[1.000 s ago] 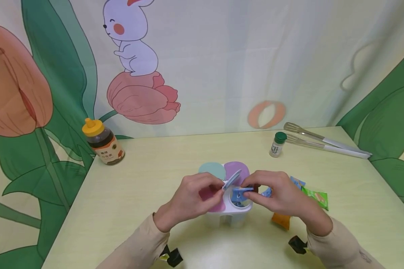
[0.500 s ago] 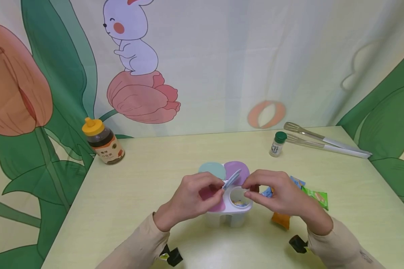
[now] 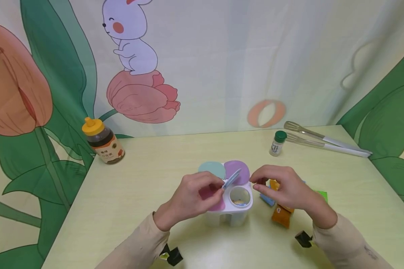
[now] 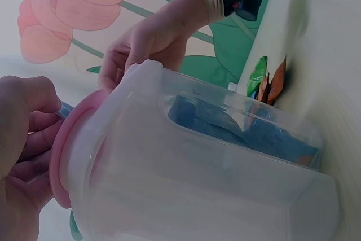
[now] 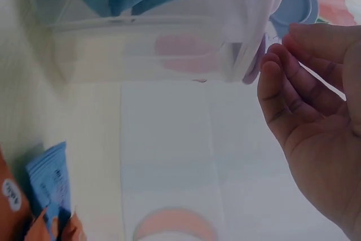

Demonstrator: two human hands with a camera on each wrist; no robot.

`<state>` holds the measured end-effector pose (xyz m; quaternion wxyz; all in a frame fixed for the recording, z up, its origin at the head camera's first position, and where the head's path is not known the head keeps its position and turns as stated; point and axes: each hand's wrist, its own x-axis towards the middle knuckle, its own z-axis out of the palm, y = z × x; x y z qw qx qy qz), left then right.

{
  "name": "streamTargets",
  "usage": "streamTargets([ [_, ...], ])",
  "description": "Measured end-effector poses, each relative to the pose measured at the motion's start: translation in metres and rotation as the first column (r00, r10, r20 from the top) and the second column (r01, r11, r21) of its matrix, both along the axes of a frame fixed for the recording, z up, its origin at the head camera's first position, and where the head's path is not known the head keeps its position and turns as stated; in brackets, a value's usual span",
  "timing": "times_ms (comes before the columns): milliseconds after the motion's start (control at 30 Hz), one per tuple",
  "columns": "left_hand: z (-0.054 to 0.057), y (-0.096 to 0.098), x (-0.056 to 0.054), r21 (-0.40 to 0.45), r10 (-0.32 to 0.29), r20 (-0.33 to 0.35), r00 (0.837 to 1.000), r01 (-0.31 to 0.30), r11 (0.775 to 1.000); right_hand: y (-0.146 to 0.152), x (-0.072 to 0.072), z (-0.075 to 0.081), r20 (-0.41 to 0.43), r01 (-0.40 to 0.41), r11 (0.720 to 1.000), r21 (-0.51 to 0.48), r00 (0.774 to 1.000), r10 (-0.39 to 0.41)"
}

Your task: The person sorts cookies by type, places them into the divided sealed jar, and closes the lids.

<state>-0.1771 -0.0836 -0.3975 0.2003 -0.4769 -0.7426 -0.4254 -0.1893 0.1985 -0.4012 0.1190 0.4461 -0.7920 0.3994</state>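
Note:
My left hand point(image 3: 195, 194) pinches a raised blue lid point(image 3: 232, 178) on a translucent storage box point(image 3: 229, 208) with several compartments. Beneath that lid the round opening is uncovered, and small packets lie low inside. Blue snack packets point(image 4: 220, 119) show through the box wall in the left wrist view. Just right of the opening is my right hand point(image 3: 284, 185), its fingers loosely curled with nothing between them. Below and beside it on the table lie loose packets: orange point(image 3: 281, 216), blue point(image 3: 267, 200) and a partly hidden green one point(image 3: 323, 195).
Teal point(image 3: 212, 169), purple point(image 3: 237, 172) and pink point(image 3: 219, 205) lids cover the other compartments. A yellow-capped bottle point(image 3: 104, 144) stands at the back left. A green-capped shaker point(image 3: 277, 144) and metal tongs point(image 3: 326, 145) are at the back right, before a printed curtain.
A blue packet in my right hand has dropped into the open compartment. That hand has then moved right, away from the opening. My left hand keeps holding the lid in place.

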Motion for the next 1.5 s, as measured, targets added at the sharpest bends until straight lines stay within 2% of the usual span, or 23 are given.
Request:
streamTargets([
  [267,-0.001,0.0,0.001,0.003,-0.004,0.002,1.0,0.004,1.0,0.011,-0.006,-0.018,0.063,0.067,0.996,0.05,0.996,-0.07],
  [733,-0.001,0.0,0.0,0.009,-0.006,-0.012,1.0,0.006,1.0,0.023,-0.012,-0.045,0.085,0.165,0.971,0.171,0.98,-0.181],
  [1300,-0.001,0.0,0.0,0.006,-0.008,-0.015,1.0,0.008,1.0,0.035,-0.018,-0.067,0.078,0.19,0.954,0.233,0.974,-0.213],
  [1500,-0.001,-0.001,-0.001,0.003,-0.003,-0.007,1.0,0.003,1.0,0.038,-0.021,-0.071,0.113,0.181,0.936,0.303,0.968,-0.224],
])
